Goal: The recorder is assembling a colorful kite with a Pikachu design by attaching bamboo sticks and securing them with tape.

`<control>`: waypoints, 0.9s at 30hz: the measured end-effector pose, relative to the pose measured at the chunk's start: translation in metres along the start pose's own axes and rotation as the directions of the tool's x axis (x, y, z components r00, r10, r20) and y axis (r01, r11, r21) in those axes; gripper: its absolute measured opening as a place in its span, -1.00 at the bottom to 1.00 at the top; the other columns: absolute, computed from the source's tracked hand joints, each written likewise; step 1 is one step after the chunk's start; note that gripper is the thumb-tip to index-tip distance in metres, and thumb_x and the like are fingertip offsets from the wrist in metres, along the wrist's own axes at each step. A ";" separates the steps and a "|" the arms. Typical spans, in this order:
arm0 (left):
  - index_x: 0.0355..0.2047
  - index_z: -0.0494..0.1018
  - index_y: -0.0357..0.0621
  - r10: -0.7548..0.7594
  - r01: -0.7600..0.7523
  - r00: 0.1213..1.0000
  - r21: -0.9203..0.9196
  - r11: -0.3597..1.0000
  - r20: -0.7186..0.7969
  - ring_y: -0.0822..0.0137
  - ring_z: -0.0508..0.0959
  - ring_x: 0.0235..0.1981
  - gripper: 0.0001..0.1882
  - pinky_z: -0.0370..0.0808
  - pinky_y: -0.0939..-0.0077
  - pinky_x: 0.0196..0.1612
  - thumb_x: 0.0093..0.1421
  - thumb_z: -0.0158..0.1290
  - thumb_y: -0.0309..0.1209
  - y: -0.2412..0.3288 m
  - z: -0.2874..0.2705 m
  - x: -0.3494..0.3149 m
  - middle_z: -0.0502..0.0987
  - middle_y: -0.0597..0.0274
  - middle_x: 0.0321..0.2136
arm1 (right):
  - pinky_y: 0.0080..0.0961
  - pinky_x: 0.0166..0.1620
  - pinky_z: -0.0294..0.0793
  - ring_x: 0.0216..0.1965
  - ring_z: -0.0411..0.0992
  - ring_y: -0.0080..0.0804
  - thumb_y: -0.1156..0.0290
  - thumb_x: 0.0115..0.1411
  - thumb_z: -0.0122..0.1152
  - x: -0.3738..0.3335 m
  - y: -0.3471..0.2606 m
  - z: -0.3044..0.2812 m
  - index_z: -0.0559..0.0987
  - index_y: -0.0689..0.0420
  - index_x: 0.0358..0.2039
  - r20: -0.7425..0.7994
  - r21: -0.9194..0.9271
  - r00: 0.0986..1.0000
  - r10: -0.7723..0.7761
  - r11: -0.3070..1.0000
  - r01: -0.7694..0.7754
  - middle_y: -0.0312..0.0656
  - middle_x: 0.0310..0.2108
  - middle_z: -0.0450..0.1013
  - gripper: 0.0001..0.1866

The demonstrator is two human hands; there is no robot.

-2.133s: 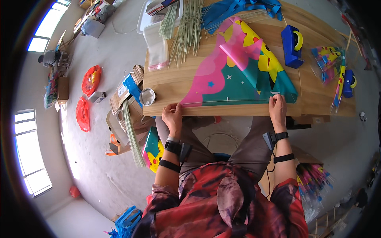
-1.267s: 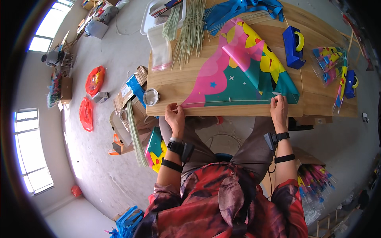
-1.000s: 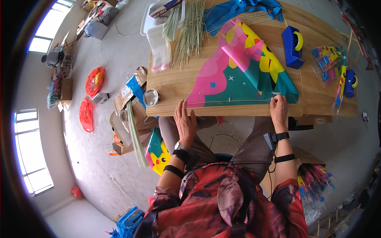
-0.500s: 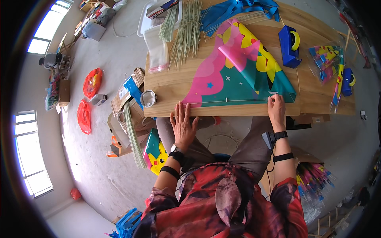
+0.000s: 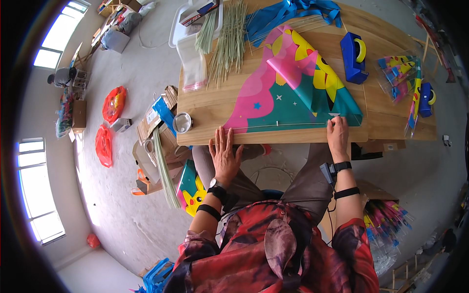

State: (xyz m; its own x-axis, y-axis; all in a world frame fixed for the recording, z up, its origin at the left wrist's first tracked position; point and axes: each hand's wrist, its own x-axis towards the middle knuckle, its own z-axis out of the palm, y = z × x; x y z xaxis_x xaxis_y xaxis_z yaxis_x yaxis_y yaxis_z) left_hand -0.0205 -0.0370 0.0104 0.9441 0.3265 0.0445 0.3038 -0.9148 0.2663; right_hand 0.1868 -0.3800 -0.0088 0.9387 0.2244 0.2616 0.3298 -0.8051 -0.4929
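A printed plastic sheet (image 5: 256,100) in pink, teal and yellow, like a kite's sail, lies on the wooden table with its upper part folded over. A thin pale stick (image 5: 254,126) runs along the sheet's near edge, with a small white tab near its middle. Spread flat at the table's front edge, my left hand (image 5: 225,157) has its fingertips at the sheet's left corner by the stick's end. My right hand (image 5: 337,135) has its fingers bent together at the right part of the near edge; what they pinch is hidden. A small whitish piece shows just beyond them.
Beyond the sheet are a blue tape dispenser (image 5: 353,57), blue ribbons (image 5: 293,17) and bundles of thin sticks (image 5: 228,41). A round container (image 5: 182,122) sits by the left edge. Packed printed pieces (image 5: 398,75) and a second dispenser (image 5: 426,100) lie at right.
My right hand has slid slightly left along the sheet's near edge, its fingers still bent together. The left hand stays in place.
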 end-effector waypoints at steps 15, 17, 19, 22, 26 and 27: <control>0.48 0.08 0.02 0.013 -0.013 1.000 0.006 1.000 -0.022 0.06 -0.07 0.54 -0.20 -0.20 -0.04 0.50 0.30 0.11 -0.13 -0.002 0.003 -0.002 -0.01 0.02 0.51 | -0.12 -0.07 0.44 -0.14 0.41 -0.01 0.44 0.32 0.25 -0.009 -0.006 -0.004 0.39 0.18 -0.30 -0.084 -0.068 0.995 -0.053 0.997 0.047 -0.04 -0.23 0.34 -0.81; 0.48 0.08 0.01 0.013 -0.012 1.000 0.015 1.000 -0.017 0.07 -0.07 0.54 -0.20 -0.19 -0.04 0.50 0.30 0.11 -0.13 -0.001 0.002 -0.002 0.00 0.02 0.51 | -0.11 -0.07 0.45 -0.13 0.42 0.01 0.41 0.31 0.27 -0.010 -0.005 -0.003 0.40 0.18 -0.27 -0.092 -0.086 0.994 -0.056 0.995 0.048 -0.03 -0.22 0.36 -0.80; 0.48 0.08 0.01 0.013 -0.013 1.000 0.013 1.000 -0.019 0.07 -0.06 0.54 -0.20 -0.19 -0.04 0.50 0.30 0.11 -0.13 0.000 0.001 -0.002 0.00 0.01 0.51 | -0.10 -0.07 0.45 -0.13 0.42 0.02 0.40 0.31 0.28 -0.009 -0.005 -0.002 0.41 0.18 -0.24 -0.129 -0.070 0.991 -0.047 0.997 0.039 -0.02 -0.21 0.36 -0.79; 0.48 0.08 0.03 0.012 -0.011 1.000 0.019 1.000 -0.023 0.07 -0.06 0.54 -0.19 -0.19 -0.04 0.50 0.30 0.11 -0.11 -0.002 0.002 -0.003 0.00 0.02 0.51 | -0.11 -0.06 0.44 -0.13 0.41 0.03 0.40 0.30 0.29 -0.008 -0.003 -0.003 0.42 0.19 -0.18 -0.148 -0.051 0.989 -0.028 0.998 0.020 0.00 -0.19 0.37 -0.77; 0.49 0.08 0.06 0.021 -0.020 0.999 0.025 0.999 -0.032 0.08 -0.06 0.54 -0.19 -0.18 -0.05 0.50 0.30 0.11 -0.10 -0.004 0.004 -0.004 -0.01 0.04 0.51 | -0.11 -0.05 0.42 -0.12 0.40 0.04 0.39 0.30 0.30 -0.008 0.004 -0.002 0.43 0.20 -0.16 -0.135 -0.025 0.991 -0.017 1.000 0.013 0.00 -0.18 0.38 -0.75; 0.49 0.08 0.06 0.025 -0.024 0.999 0.023 0.999 -0.035 0.08 -0.06 0.54 -0.19 -0.18 -0.05 0.50 0.30 0.11 -0.10 -0.004 0.004 -0.003 -0.01 0.04 0.51 | -0.11 -0.05 0.42 -0.12 0.40 0.04 0.39 0.30 0.30 -0.008 0.007 -0.002 0.43 0.20 -0.16 -0.140 -0.028 0.990 -0.016 1.000 0.012 0.00 -0.18 0.38 -0.75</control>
State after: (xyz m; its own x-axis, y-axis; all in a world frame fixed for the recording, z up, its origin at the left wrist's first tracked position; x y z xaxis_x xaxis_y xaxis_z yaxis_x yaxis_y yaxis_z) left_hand -0.0244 -0.0350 0.0050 0.9464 0.3115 0.0853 0.2835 -0.9277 0.2430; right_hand 0.1817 -0.3886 -0.0133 0.9100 0.1583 0.3832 0.3386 -0.8171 -0.4666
